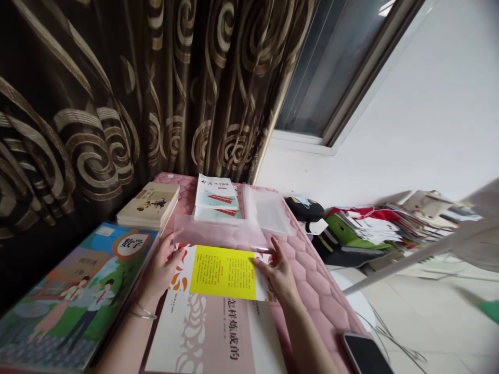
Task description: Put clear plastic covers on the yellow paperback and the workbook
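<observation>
1. Printed sheet with a yellow panel, lower centre of the frame, overlapping the upper part of a pale book; whether the two are joined cannot be told.
2. Left hand, at the sheet's left end, fingers bent; whether they pinch the sheet cannot be told. A bracelet circles the wrist.
3. Right hand, at the right end: thumb on the sheet's face, index finger extended and apart from it; a pinch behind the sheet cannot be confirmed.
4. Clear film, just above the sheet in the frame, spanning between the hands.
5. Upper centre of the table: white booklets, overlapping; to their right, transparent sleeves.
6. Left: tan books, stacked; lower left, a blue-green textbook.
7. Lower right: phone, on the pink quilted cover.
8. Periphery: patterned curtain, upper left; window, top; heaped papers, right.
</observation>
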`<state>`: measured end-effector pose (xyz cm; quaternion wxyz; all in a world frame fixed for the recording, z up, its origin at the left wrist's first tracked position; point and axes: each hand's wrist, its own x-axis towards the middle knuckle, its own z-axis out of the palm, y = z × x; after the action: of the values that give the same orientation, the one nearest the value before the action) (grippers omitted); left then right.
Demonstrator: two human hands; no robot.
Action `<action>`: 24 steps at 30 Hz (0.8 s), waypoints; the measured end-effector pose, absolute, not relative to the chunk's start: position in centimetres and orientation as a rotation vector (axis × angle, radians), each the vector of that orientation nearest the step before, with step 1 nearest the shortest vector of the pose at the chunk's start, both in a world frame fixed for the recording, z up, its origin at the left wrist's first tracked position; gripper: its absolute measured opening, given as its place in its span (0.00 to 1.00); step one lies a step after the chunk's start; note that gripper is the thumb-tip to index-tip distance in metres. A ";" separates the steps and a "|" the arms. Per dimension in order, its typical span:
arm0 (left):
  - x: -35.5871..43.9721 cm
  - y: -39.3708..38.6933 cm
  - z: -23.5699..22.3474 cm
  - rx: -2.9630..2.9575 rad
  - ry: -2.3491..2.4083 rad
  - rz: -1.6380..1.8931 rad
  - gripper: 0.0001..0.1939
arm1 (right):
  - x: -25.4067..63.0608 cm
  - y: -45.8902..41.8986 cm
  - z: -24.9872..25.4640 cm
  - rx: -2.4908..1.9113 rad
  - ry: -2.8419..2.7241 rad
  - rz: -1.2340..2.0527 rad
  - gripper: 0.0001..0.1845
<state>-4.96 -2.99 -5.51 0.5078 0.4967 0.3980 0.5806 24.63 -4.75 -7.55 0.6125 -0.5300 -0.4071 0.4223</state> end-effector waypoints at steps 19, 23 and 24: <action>-4.7 -2.7 -5.9 1.234 1.080 1.448 0.31 | 23.8 -5.2 -6.5 -1.150 -0.937 0.893 0.53; -5.0 -2.7 -6.1 1.261 1.093 1.424 0.31 | 23.7 -5.1 -6.5 -1.135 -0.943 0.901 0.52; -5.0 -2.7 -6.1 1.261 1.094 1.425 0.31 | 23.7 -5.1 -6.6 -1.131 -0.942 0.900 0.51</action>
<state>-5.03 -2.71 -6.06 0.4558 0.5112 0.4437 0.5779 23.71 -5.06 -6.59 0.6506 -0.4978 -0.4147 0.3961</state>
